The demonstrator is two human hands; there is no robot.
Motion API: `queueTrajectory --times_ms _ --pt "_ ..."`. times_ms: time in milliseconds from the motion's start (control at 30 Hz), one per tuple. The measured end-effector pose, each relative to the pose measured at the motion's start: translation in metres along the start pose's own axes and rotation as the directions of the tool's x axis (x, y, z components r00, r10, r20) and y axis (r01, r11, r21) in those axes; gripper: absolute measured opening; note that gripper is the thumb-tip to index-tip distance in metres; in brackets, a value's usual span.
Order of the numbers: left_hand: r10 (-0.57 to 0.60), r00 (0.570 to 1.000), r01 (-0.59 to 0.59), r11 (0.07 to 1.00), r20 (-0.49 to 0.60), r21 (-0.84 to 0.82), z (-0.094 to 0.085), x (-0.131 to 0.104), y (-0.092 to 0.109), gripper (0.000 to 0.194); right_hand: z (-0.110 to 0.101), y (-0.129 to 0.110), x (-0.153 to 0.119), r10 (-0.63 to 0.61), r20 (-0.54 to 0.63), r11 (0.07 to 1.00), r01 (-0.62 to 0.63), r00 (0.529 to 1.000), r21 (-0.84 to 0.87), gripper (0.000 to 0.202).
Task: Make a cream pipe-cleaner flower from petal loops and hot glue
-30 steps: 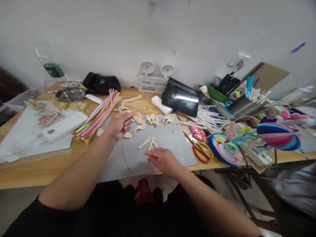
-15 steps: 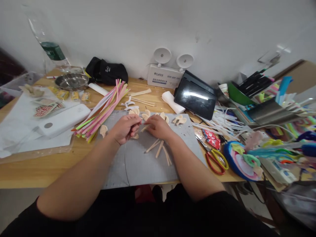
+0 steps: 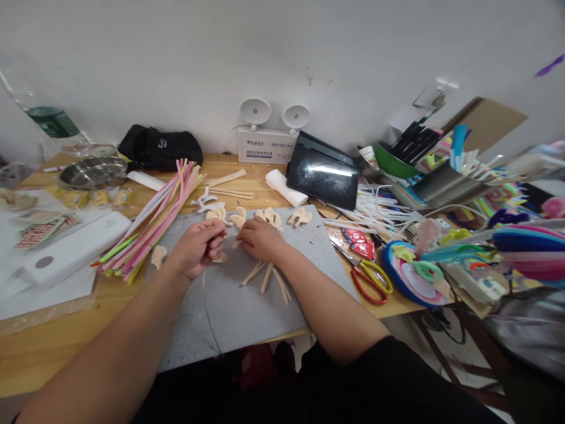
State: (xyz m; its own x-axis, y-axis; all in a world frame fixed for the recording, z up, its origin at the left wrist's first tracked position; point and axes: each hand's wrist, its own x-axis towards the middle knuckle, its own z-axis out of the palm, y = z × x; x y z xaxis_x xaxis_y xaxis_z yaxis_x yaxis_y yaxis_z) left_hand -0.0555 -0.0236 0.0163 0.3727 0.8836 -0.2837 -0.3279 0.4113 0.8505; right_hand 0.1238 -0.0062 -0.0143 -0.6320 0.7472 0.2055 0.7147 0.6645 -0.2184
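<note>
My left hand (image 3: 199, 246) is closed over the grey mat (image 3: 247, 312), pinching a thin wire (image 3: 207, 306) that trails down to the mat's front edge. Beside it, my right hand (image 3: 260, 237) has its fingers bent together over a beige piece, mostly hidden under them. Curled beige pieces (image 3: 300, 217) lie along the back of the mat, with another (image 3: 158, 257) at its left. Several beige strips (image 3: 266, 278) fan out below my right wrist.
Left of the mat lie a bundle of coloured stems (image 3: 154, 218) and a white device (image 3: 79, 247). At the right are scissors (image 3: 371, 281), a black tray (image 3: 324, 179), white stems (image 3: 375, 209) and a blue-rimmed round piece (image 3: 410, 274). A metal bowl (image 3: 93, 172) stands at the back left.
The view has turned to the right, so the table's contents appear farther left. My right hand's fingers have come down lower over the beige piece; my left hand stays closed.
</note>
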Motion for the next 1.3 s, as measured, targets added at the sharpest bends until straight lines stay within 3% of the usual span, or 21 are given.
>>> queueTrajectory --times_ms 167,267,433,567,667,767,833,967,1000,1067,1167,1233,1267,1300 --pt "-0.012 0.999 0.007 0.995 -0.045 -0.101 0.005 0.001 0.003 0.017 0.001 0.008 -0.001 -0.015 -0.027 1.000 0.015 1.000 -0.008 0.021" --pt "-0.041 0.994 0.025 0.986 -0.097 -0.168 0.014 -0.001 0.010 0.021 0.001 0.011 -0.001 -0.020 -0.014 1.000 0.020 1.000 -0.002 0.020" --pt "-0.023 0.995 0.001 0.974 -0.093 -0.225 0.033 -0.001 0.021 0.028 -0.005 0.010 -0.002 -0.013 -0.048 1.000 0.013 0.999 -0.008 0.022" --pt "-0.015 0.995 -0.020 0.943 -0.101 -0.331 0.040 0.010 0.014 0.031 -0.006 0.009 -0.002 0.003 -0.040 1.000 -0.004 0.999 -0.029 0.023" --pt "-0.041 0.996 0.014 0.949 -0.082 -0.314 0.038 0.016 0.005 0.027 -0.008 0.009 0.000 -0.017 0.006 1.000 0.017 1.000 -0.014 0.028" --pt "0.010 1.000 -0.008 0.961 0.005 -0.275 0.036 0.017 0.003 0.029 -0.020 0.012 -0.008 0.032 -0.120 0.998 -0.025 0.992 0.061 0.033" --pt "0.013 1.000 -0.013 0.967 0.001 -0.253 0.036 0.015 0.004 0.030 -0.032 0.014 -0.028 0.124 -0.261 0.989 -0.099 0.957 0.106 0.029" --pt "0.000 1.000 -0.006 0.976 -0.030 -0.220 0.041 0.013 0.006 0.027 -0.050 0.017 -0.117 0.356 -0.489 0.935 -0.312 0.796 0.171 0.027" --pt "-0.003 0.999 -0.007 0.977 -0.046 -0.215 0.043 0.013 0.006 0.028 -0.051 0.017 -0.146 0.437 -0.536 0.893 -0.419 0.722 0.164 0.025" --pt "-0.008 0.997 -0.008 0.980 -0.078 -0.199 0.046 0.012 0.006 0.029 -0.050 0.020 -0.206 0.562 -0.639 0.766 -0.621 0.525 0.163 0.025" --pt "-0.004 0.996 -0.011 0.986 -0.089 -0.165 0.049 0.012 0.006 0.028 -0.050 0.033 -0.286 0.594 -0.753 0.613 -0.766 0.283 0.195 0.035" --pt "-0.007 0.996 -0.007 0.988 -0.087 -0.157 0.051 0.012 0.006 0.030 -0.054 0.047 -0.320 0.552 -0.829 0.440 -0.877 0.093 0.194 0.044" --pt "-0.014 0.996 0.001 0.988 -0.083 -0.157 0.052 0.011 0.006 0.032 -0.057 0.055 -0.331 0.545 -0.837 0.362 -0.915 0.054 0.176 0.053" --pt "-0.021 0.996 0.008 0.988 -0.082 -0.156 0.053 0.011 0.005 0.034 -0.059 0.062 -0.336 0.574 -0.817 0.309 -0.939 0.055 0.153 0.062"
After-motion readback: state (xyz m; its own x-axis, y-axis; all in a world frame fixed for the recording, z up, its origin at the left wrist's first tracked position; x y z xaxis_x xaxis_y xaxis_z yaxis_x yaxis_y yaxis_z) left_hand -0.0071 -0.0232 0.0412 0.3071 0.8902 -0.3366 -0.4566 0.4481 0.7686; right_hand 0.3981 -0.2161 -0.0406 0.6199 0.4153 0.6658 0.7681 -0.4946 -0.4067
